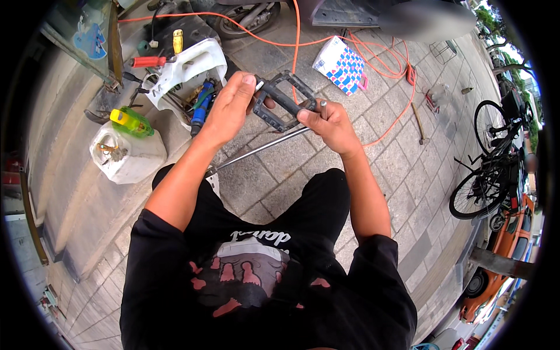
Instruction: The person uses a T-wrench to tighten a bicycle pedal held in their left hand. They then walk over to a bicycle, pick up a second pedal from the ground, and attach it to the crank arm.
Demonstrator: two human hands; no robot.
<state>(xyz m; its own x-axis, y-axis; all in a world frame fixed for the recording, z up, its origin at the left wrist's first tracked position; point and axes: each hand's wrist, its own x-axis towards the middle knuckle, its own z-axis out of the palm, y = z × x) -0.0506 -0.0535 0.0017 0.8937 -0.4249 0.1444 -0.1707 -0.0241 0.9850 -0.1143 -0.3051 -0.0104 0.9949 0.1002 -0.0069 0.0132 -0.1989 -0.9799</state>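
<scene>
1. A black, flat, open-framed plastic bicycle pedal (284, 100) is held up in front of the chest, above the grey paved ground (274, 186), betw. both hands.
2. The pedal's long axis runs from upper left to lower right; its metal axle stub (322, 105) points lower right, toward the right hand.
3. The left hand (228, 108) is wrapped around the pedal's left end, thumb on top near the upper corner, fingers curled underneath — a firm grasp on the frame.
4. The right hand (328, 121) is clenched on the pedal's right end at the axle, thumb pressed on the frame edge.
5. A long thin metal rod (256, 151) lies on the pavers below the hands, approx. parallel w/ the left forearm.
6. Left of the hands a cut-open white plastic jug (188, 69) w/ tools inside is seen, and a second white jug (127, 155) nearer the knee, a yellow-green bottle (132, 121) resting on it.
7. An orange cable (373, 52) is looped over the pavers behind the pedal, beside a blue-white checked box (342, 65).
</scene>
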